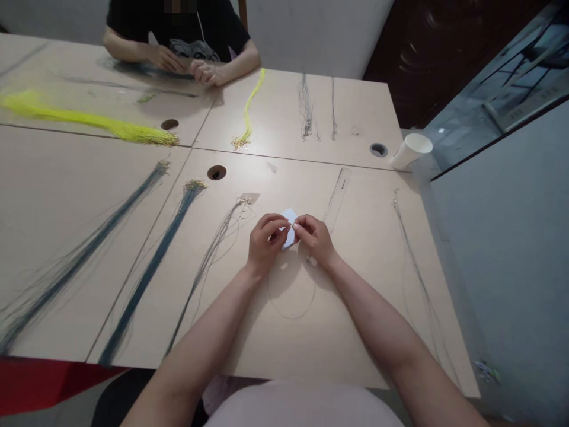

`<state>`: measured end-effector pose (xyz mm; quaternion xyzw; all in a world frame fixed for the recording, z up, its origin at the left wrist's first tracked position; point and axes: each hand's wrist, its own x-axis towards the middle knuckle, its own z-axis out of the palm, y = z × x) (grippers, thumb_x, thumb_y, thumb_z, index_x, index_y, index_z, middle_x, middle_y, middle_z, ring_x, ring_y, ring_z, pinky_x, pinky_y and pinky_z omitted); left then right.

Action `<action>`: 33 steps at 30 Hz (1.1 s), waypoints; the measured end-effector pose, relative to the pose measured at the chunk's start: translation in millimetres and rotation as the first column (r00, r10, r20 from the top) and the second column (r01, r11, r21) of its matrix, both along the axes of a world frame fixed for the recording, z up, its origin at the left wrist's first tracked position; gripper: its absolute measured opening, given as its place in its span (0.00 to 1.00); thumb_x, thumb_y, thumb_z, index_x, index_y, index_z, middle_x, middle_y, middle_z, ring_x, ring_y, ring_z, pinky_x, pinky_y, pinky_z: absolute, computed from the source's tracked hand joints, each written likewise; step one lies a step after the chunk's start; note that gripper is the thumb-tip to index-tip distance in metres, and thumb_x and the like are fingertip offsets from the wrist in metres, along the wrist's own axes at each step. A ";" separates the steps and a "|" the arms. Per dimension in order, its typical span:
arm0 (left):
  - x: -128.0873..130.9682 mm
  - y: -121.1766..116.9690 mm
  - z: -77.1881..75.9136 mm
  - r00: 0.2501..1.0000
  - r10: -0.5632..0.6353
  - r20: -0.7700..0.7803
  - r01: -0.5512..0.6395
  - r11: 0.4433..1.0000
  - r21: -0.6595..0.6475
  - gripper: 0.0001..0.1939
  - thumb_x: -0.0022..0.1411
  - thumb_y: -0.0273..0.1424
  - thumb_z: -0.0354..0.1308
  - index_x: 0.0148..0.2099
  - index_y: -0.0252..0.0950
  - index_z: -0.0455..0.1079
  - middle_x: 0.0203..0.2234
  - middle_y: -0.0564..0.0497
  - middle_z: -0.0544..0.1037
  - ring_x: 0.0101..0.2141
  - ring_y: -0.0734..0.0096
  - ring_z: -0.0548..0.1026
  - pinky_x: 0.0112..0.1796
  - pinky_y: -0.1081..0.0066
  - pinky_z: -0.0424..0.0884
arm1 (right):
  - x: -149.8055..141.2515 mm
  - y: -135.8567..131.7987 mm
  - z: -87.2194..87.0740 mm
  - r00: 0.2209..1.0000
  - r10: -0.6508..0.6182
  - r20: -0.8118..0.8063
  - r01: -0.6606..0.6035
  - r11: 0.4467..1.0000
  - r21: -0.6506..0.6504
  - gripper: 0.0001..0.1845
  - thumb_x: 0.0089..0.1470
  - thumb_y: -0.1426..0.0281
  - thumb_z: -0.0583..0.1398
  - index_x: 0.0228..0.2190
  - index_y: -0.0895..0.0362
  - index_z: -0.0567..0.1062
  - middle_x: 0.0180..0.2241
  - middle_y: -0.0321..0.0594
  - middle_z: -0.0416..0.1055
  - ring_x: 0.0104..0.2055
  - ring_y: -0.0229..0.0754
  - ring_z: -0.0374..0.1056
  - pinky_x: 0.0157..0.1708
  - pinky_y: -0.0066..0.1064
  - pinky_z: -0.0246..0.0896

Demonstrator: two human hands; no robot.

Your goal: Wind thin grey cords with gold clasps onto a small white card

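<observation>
Over the middle of the table my left hand (pixel 267 242) and my right hand (pixel 315 236) meet, thumb and fingertips pinched on each. Between them they hold a thin fishing line (pixel 291 318), whose loop hangs toward me over the wood. Whatever tiny part sits at the fingertips is too small to make out. Under my fingers lies a small white card (pixel 288 213). A clear ruler (pixel 338 198) lies just beyond my right hand. Left of my left hand is a loose bundle of grey lines (pixel 212 249) with small hooks at its far end.
Dark blue-green line bundles (pixel 162 234) and a yellow bundle (pixel 98 121) lie to the left. Another few lines (pixel 411 255) lie at right. A white cup (pixel 411 151) stands near the right edge. Across the table sits a person (pixel 178 35), hands together.
</observation>
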<state>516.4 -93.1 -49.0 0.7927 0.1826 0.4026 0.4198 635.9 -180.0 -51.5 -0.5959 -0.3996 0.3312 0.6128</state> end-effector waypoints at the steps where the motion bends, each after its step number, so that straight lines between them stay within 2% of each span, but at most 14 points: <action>1: -0.1 0.3 0.1 1.000 -0.001 -0.001 0.001 1.000 0.015 0.04 0.57 0.26 0.55 0.36 0.35 0.70 0.35 0.49 0.70 0.20 0.88 0.63 0.21 0.82 0.61 | 0.0 0.0 0.2 1.000 0.000 -0.004 0.000 1.000 0.004 0.09 0.52 0.64 0.56 0.26 0.58 0.67 0.22 0.32 0.64 0.23 0.32 0.63 0.26 0.26 0.59; 10: 1.0 1.4 -1.2 0.999 -0.030 -0.031 0.030 0.999 0.015 0.06 0.57 0.25 0.55 0.38 0.36 0.70 0.35 0.50 0.70 0.21 0.87 0.63 0.21 0.81 0.62 | 0.0 -0.3 0.4 1.000 -0.004 -0.014 0.004 1.000 0.013 0.09 0.52 0.65 0.56 0.27 0.58 0.67 0.21 0.32 0.64 0.22 0.33 0.63 0.25 0.27 0.59; 19: 1.6 0.9 -0.8 0.998 -0.005 -0.056 0.003 1.000 -0.024 0.05 0.57 0.26 0.55 0.38 0.35 0.69 0.35 0.50 0.70 0.20 0.88 0.63 0.21 0.81 0.62 | -0.1 0.4 -0.1 1.000 -0.012 0.010 0.012 1.000 -0.003 0.10 0.52 0.63 0.57 0.27 0.57 0.67 0.21 0.32 0.65 0.22 0.33 0.63 0.25 0.27 0.59; 26: 1.5 0.9 -1.2 0.999 0.001 -0.053 -0.007 0.993 -0.115 0.07 0.56 0.26 0.56 0.39 0.35 0.67 0.37 0.50 0.69 0.19 0.89 0.63 0.20 0.81 0.60 | -0.5 -0.7 1.7 1.000 -0.019 0.011 0.019 1.000 -0.002 0.09 0.52 0.64 0.56 0.27 0.57 0.68 0.20 0.32 0.65 0.22 0.34 0.63 0.25 0.27 0.59; 33: 0.9 0.4 0.2 1.000 -0.021 -0.005 0.021 0.998 -0.052 0.03 0.56 0.24 0.55 0.35 0.35 0.68 0.36 0.50 0.70 0.21 0.87 0.63 0.21 0.81 0.61 | -0.5 -0.2 4.1 1.000 -0.022 0.001 0.022 0.999 -0.026 0.10 0.51 0.63 0.57 0.26 0.58 0.68 0.20 0.33 0.65 0.22 0.34 0.63 0.25 0.27 0.60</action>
